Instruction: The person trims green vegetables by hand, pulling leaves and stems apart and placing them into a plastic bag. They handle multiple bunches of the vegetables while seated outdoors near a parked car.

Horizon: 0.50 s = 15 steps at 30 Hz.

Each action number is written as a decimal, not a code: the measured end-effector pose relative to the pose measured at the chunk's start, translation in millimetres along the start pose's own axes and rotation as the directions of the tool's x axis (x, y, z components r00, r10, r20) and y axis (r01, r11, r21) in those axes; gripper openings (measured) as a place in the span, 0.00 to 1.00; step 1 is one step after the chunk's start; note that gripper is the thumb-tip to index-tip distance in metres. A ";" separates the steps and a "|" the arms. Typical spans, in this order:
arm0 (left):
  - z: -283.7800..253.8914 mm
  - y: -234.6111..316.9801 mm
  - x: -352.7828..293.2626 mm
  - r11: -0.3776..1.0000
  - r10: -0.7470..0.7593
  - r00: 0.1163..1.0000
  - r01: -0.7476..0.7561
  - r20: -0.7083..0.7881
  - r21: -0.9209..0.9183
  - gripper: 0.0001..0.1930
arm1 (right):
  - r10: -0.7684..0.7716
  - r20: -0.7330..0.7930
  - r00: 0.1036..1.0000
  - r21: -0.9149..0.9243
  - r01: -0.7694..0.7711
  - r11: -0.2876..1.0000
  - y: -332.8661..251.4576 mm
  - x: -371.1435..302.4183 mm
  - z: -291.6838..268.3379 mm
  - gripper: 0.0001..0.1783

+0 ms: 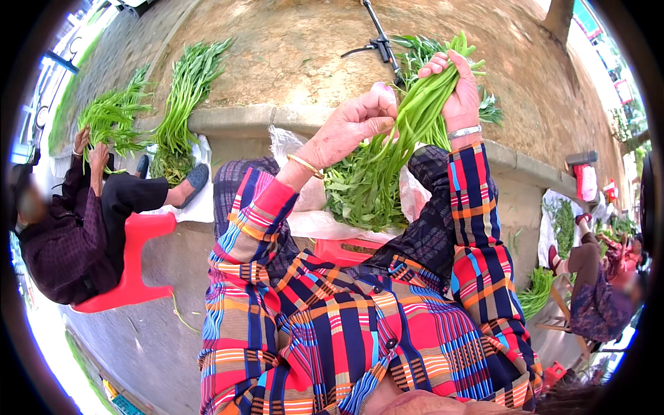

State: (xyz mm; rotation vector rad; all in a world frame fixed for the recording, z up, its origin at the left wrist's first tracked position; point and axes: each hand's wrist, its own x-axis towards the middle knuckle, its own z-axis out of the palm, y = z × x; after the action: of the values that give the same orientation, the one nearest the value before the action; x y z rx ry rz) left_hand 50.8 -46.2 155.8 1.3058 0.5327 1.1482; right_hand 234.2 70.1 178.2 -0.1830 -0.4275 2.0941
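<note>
Raised in front of me, a bunch of water spinach [423, 105] with long pale-green stalks is gripped by my right hand [462, 93]. Its stalk ends stick up past my fingers, and the leafy part slants down toward my lap. My left hand [356, 124] is at the bunch's left side, thumb and forefinger pinched together at its edge. Whatever sits between those fingertips is too small to make out. Below both hands, between my knees, a heap of loose green leaves [365, 199] lies on white plastic sheeting [311, 225].
A stone kerb [235, 119] crosses ahead, with bare soil beyond. More greens [415, 52] and a black metal stand [380, 45] lie past it. To the left, a person on a red stool [138, 242] handles greens beside a tall bundle [183, 104]. Another person [602, 297] sits at right near greens.
</note>
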 end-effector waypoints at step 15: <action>-10.2 7.4 -13.3 0.963 -0.212 0.973 0.192 -0.090 -0.190 0.11 | -0.090 -0.082 0.993 -0.004 0.090 0.996 -10.8 -0.5 -6.1 0.08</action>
State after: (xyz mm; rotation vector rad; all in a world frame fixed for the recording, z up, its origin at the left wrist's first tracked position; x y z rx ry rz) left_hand 34.3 -54.1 156.3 1.0127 0.6141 1.0746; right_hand 244.9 76.3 176.5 -0.2450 -0.3799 1.9909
